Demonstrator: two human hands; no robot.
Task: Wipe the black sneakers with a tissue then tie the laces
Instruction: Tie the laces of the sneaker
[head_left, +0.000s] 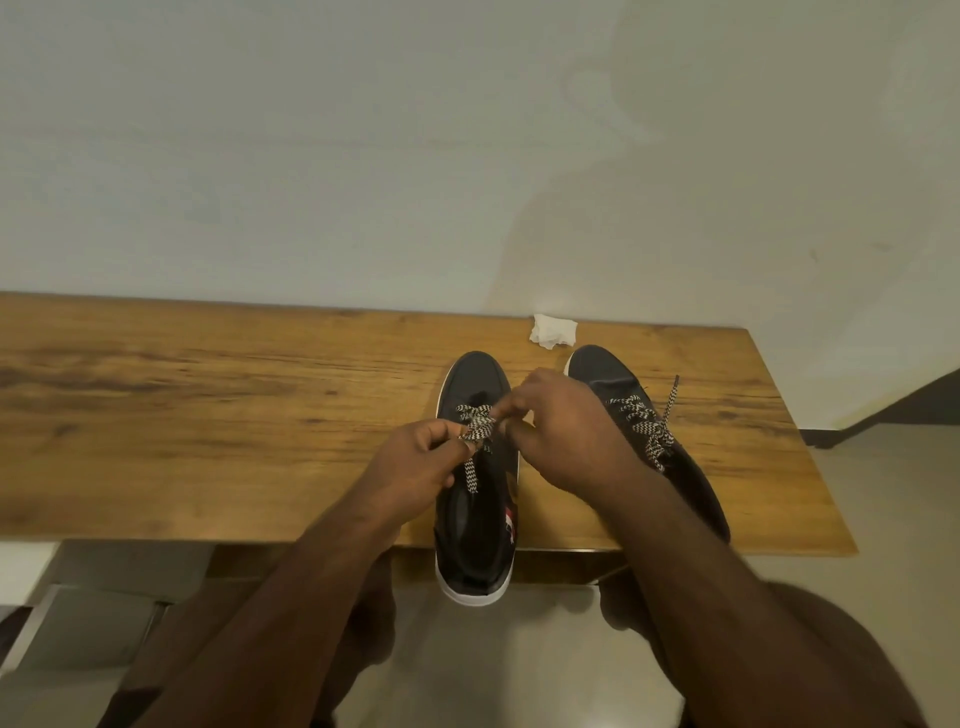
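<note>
You have one wooden table (208, 405) in front of you, pushed up against the wall; it holds everything at a good height, so your hands can work without bending far.

On it stand two black sneakers, side by side with their toes pointing at the wall; that way the laces face up at you. The left sneaker (475, 379) sits right in the middle of your reach, with its heel hanging a little over the near edge of the table; I think you pulled it close because it is the one you are tying. The right sneaker (597, 371) waits just beside it, partly hidden under your arm; its black-and-white lace (644, 426) lies loose, with one end trailing over the side onto the table, so it looks not yet tied.

You have two hands at work, one on each side of the left sneaker. Your left hand (415, 462) has its fingers curled, pinching the zigzag lace (478, 423); your right hand (561, 426) pinches the other part of that lace with its fingers bent tight; holding both ends keeps the lace from going slack while you make the knot.

One small crumpled white tissue (553, 330) lies by the wall, just past the toes; it sits apart from your hands, so the wiping looks done.
</note>
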